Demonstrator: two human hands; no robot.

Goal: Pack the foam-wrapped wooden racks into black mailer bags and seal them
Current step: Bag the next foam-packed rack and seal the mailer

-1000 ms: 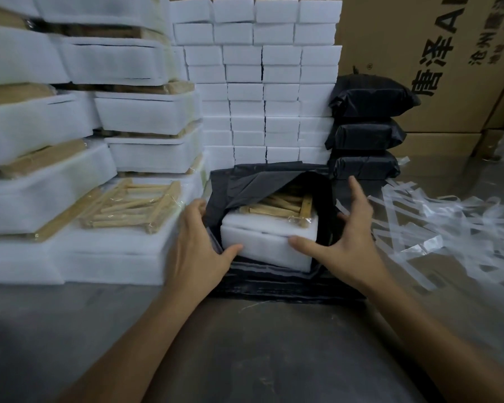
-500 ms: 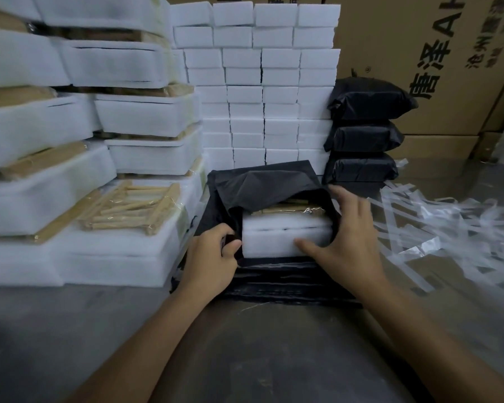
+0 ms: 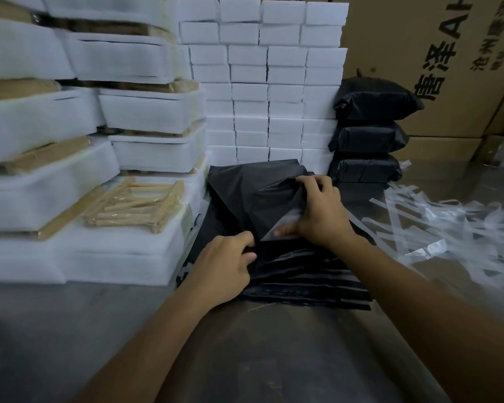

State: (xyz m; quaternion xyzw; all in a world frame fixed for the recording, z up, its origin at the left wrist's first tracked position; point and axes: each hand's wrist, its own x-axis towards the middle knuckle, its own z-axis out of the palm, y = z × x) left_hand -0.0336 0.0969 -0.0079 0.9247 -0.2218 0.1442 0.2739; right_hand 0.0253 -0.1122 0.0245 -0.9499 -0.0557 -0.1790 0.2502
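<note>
A black mailer bag (image 3: 245, 193) lies bulging on a pile of flat black bags (image 3: 309, 282) at the table's middle. The foam-wrapped rack inside it is almost hidden; only a pale patch shows at the bag's mouth. My left hand (image 3: 224, 266) pinches the bag's lower edge near the mouth. My right hand (image 3: 317, 210) grips the bag's upper flap, thumb tucked under the plastic. To the left, foam-wrapped wooden racks (image 3: 134, 205) sit in tall stacks, one with its wooden bars showing on top.
A wall of white foam blocks (image 3: 268, 82) stands behind. Three sealed black parcels (image 3: 370, 135) are stacked at the back right, before big cardboard boxes (image 3: 448, 68). Peeled clear strips (image 3: 437, 228) litter the table's right side. Bare grey tabletop (image 3: 99, 330) lies in front.
The rack went from half out of the bag to fully inside. Both hands left the foam and took hold of the bag's mouth, drawing the black plastic over the rack.
</note>
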